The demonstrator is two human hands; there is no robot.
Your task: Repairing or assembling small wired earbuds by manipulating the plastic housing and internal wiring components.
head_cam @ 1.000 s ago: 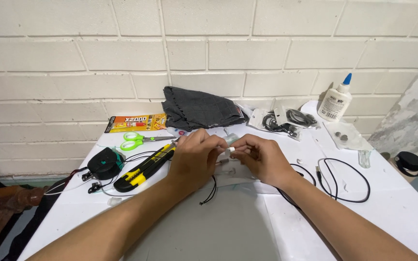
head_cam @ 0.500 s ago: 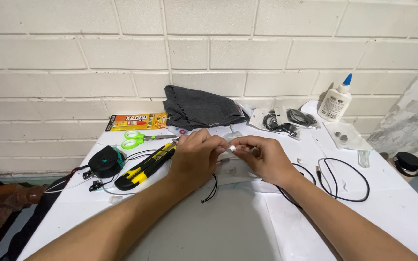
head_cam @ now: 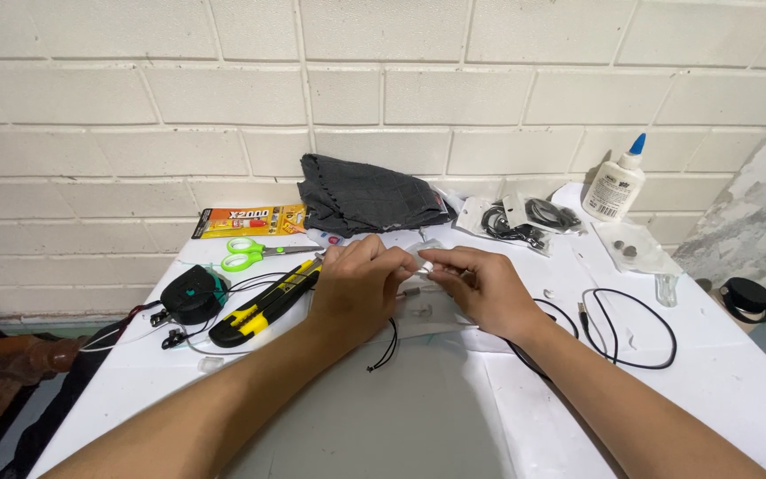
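Observation:
My left hand (head_cam: 356, 286) and my right hand (head_cam: 482, 287) meet over the middle of a white table (head_cam: 720, 390). Together they pinch a small clear plastic packet (head_cam: 425, 257) between the fingertips. What is inside the packet is too small to tell. A thin black cord (head_cam: 386, 344) hangs down from under my left hand onto a grey sheet (head_cam: 374, 417). More clear wrapping lies flat under both hands.
Left of the hands lie a yellow-and-black utility knife (head_cam: 263, 303), green-handled scissors (head_cam: 250, 254), a black reel (head_cam: 191, 293) and an orange glue pack (head_cam: 241, 221). A folded dark cloth (head_cam: 365, 195) sits behind. Right: bagged black cables (head_cam: 525, 220), a white glue bottle (head_cam: 615, 184), a looped black cord (head_cam: 631, 328).
Both hands have stayed together on the packet, with only slight finger movement. Nothing else on the table has moved.

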